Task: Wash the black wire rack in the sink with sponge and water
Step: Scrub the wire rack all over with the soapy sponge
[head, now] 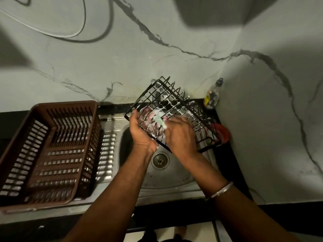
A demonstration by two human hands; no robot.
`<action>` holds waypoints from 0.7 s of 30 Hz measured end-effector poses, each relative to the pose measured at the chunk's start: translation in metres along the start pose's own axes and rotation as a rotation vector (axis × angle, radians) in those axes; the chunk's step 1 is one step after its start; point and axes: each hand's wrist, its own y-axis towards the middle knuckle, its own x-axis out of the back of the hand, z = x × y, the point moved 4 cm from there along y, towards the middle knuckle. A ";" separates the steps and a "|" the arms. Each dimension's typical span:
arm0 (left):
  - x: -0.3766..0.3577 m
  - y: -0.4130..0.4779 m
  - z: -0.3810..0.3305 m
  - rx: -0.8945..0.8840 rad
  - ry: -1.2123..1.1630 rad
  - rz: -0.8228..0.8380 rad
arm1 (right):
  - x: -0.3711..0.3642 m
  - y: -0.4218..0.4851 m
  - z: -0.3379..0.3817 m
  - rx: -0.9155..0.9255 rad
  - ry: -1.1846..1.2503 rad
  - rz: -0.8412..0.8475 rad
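the black wire rack [176, 103] is tilted and foamy, held above the sink [174, 177]. the left hand [141, 132] grips its near-left edge, fingers curled up round the wires. the right hand [180, 135] clutches a soapy sponge [161, 120] in its fingertips, pressing it against the rack's grid.

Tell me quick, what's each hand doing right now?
Left hand: gripping the wire rack by its edge.
Right hand: holding the sponge against the rack.
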 end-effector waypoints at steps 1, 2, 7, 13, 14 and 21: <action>-0.001 0.000 0.000 0.006 -0.014 -0.002 | -0.008 -0.005 0.006 0.033 -0.003 0.041; -0.001 0.002 0.000 0.008 -0.037 0.009 | -0.012 -0.008 0.009 0.051 0.065 0.091; 0.006 0.013 -0.002 0.031 -0.089 -0.031 | -0.011 -0.004 0.000 -0.002 0.148 0.099; 0.003 0.010 -0.013 0.041 -0.141 -0.032 | -0.003 0.004 -0.002 -0.077 0.266 0.068; 0.003 0.009 -0.011 0.041 -0.121 -0.043 | -0.003 0.006 -0.001 -0.120 0.224 0.037; 0.006 0.014 -0.018 0.024 -0.148 -0.041 | -0.005 0.000 0.007 -0.065 0.277 0.143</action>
